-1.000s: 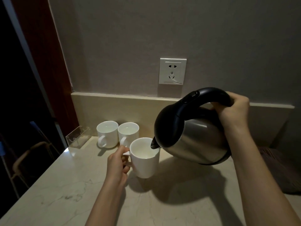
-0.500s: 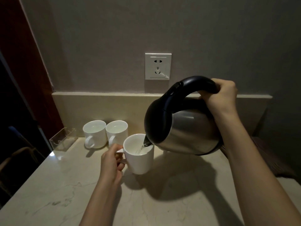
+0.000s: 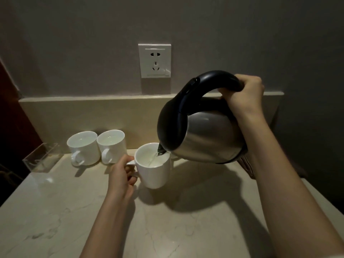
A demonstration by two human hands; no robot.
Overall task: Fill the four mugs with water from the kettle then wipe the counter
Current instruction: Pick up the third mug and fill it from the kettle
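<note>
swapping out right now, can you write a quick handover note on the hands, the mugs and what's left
Left hand grips the handle of the mug being filled.
Right hand holds the kettle tilted, a thin stream running from the spout into that mug.
Two mugs stand together by the backsplash, apparently holding water.
Fourth mug is not clearly in view.
Left: finish this pour, fill the fourth mug, wipe the counter.

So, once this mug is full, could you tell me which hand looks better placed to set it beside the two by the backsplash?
Left, probably. The left hand already grips the handle of the mug being filled, and the two mugs stand on its side. The right hand is busy tilting the kettle.
</note>
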